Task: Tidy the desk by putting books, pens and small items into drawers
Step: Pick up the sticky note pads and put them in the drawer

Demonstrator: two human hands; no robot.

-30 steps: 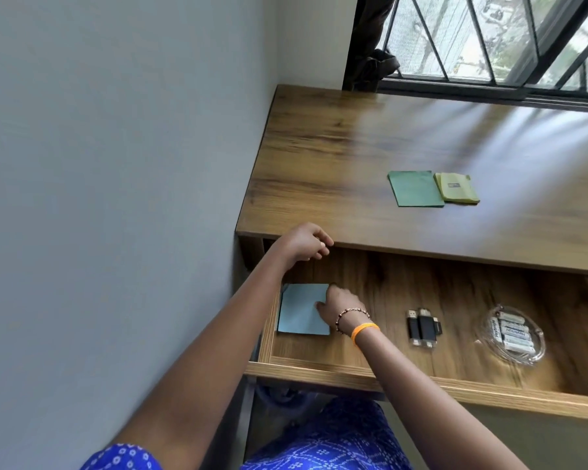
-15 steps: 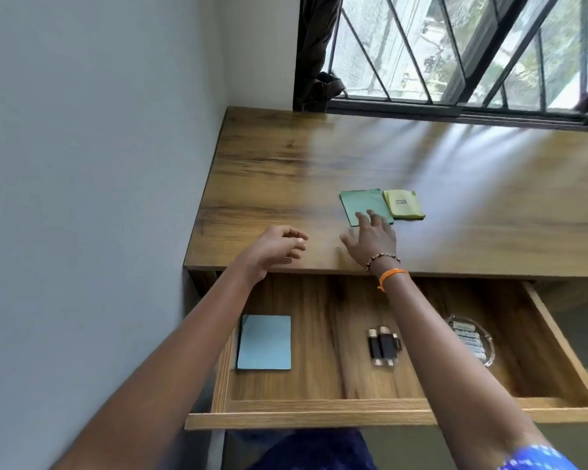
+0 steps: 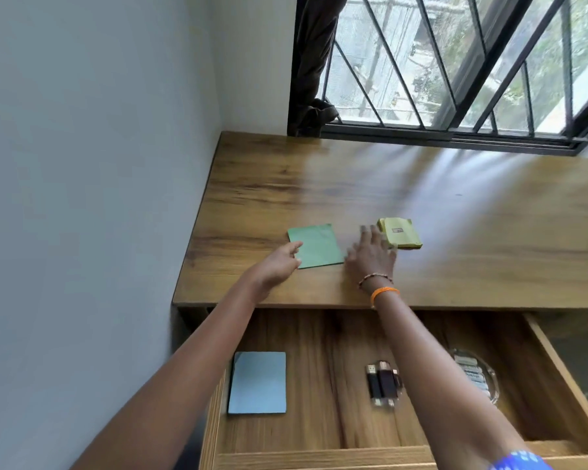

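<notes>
Hands lie open on glossy woodgrain desk (image 3: 455,239): left hand (image 3: 279,266) touching flat green pad (image 3: 316,245), right hand (image 3: 370,256) blurred.

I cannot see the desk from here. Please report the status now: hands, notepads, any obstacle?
Left hand open, touching green notepad. Right hand open, blurred, beside yellow notepad. Drawer open, blue notepad inside. Nothing blocking.

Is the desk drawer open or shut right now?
Open: the drawer is pulled out, showing the blue notepad inside.
</notes>
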